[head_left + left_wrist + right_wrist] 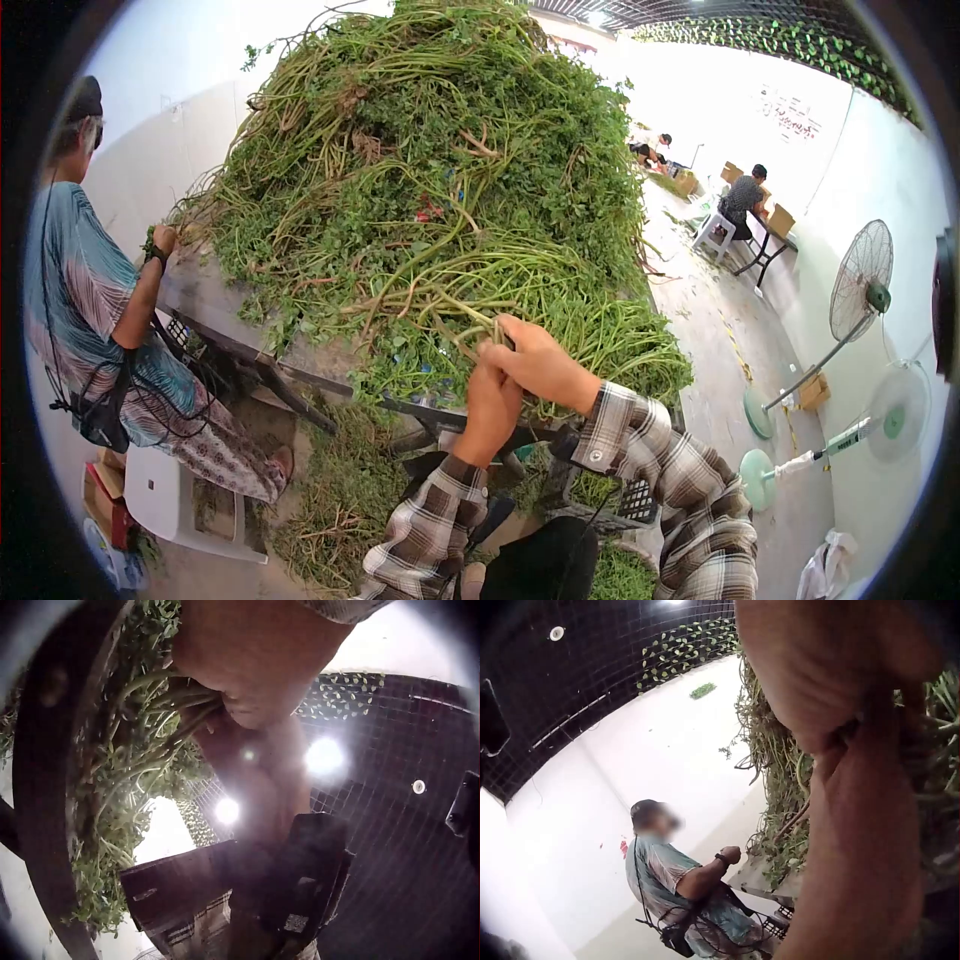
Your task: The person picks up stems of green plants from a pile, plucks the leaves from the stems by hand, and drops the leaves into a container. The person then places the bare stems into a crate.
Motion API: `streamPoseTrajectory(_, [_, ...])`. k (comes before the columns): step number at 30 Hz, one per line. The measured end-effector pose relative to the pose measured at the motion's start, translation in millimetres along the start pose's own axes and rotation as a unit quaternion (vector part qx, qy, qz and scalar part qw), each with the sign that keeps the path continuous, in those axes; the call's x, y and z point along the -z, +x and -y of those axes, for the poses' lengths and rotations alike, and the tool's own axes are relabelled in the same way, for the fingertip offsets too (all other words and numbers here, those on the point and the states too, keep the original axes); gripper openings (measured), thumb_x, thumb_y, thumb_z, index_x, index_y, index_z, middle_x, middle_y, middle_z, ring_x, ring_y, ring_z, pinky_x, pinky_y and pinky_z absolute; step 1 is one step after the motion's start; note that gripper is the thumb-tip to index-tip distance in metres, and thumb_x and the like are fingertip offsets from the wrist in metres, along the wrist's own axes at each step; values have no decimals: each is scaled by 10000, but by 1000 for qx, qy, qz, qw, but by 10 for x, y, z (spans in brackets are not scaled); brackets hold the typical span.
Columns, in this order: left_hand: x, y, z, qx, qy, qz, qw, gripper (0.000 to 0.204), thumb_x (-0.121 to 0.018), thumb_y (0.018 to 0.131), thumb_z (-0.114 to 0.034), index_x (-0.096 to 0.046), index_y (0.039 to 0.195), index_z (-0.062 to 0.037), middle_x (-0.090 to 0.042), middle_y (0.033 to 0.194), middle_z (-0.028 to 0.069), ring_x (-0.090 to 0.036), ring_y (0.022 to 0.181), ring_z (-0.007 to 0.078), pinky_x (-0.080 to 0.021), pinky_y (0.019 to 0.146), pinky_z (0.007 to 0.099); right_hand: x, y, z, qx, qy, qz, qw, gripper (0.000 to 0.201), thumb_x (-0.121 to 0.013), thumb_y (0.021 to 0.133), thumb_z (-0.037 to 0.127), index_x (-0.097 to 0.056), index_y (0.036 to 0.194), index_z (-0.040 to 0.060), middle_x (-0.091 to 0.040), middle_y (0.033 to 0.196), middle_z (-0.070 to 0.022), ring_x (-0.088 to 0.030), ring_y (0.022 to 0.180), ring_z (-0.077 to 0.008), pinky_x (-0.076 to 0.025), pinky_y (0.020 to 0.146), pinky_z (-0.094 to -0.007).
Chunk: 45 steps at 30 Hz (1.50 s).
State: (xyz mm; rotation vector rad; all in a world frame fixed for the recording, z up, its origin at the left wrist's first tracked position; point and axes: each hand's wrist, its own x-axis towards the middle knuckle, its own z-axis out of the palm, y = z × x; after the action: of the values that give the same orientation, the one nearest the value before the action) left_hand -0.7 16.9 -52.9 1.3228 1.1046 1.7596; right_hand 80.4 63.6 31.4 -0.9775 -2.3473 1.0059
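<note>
My two hands meet in front of the near edge of a huge heap of leafy green stalks (430,150). In the head view the right hand (545,362) lies over the fingers of the left hand (490,408). Both grip a small bunch of pale green stems (462,312), whose other ends reach forward over the heap. From the left wrist, the stems (176,712) run in under the curled fingers. The right wrist view shows the hands pressed together, with the grip itself hidden between them.
A table (320,355) bears the heap. At the left stands a person (95,290) beside a white stool (190,500). More greens (340,500) lie on the floor, and a black crate (630,500) sits below the table. Fans (862,280) stand at the right.
</note>
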Motion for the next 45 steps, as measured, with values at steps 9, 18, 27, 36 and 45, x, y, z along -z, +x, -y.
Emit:
streamPoseTrajectory(9, [283,181,-130,62,-57,15,996,311,-585,840,-146,-541,1087,37,-615,950,105,-584,848,179,-460,753,307,50,24,-221,56,-49,-131,989,253,-461,901,203,-440,891,-48,-528,803,-236,-515,759,-379,-408,696,-430])
streamPoseTrajectory(18, [244,276,-203,117,-394,44,910,395,-369,977,-296,-447,1227,-1,-584,1054,105,-580,928,204,-482,780,316,-27,-130,-222,-64,281,-21,957,185,-397,950,160,-495,880,19,-490,660,-24,-501,612,-121,-421,501,-271])
streamPoseTrajectory(27, [252,320,-17,138,-366,-52,919,287,-383,975,-290,-524,911,-48,-525,671,1,-552,617,121,-499,656,310,-257,-203,-369,158,-302,5,940,94,-513,790,85,-506,807,-8,-593,699,-159,-592,643,-325,-470,545,-399])
streamPoseTrajectory(36, [293,320,-242,102,-390,-86,911,436,-360,976,-347,-503,1151,25,-603,933,85,-597,865,152,-518,784,277,420,-36,-173,310,-311,-217,872,109,-465,836,79,-528,844,-10,-538,722,-140,-546,570,-284,-461,556,-360])
streamPoseTrajectory(45, [161,257,-301,45,-239,-36,969,592,-428,929,-446,-390,1287,24,-566,1087,99,-551,1004,173,-497,841,291,1552,-64,824,204,255,-358,875,256,-502,899,274,-492,782,47,-347,524,62,-278,408,-34,-205,363,-198])
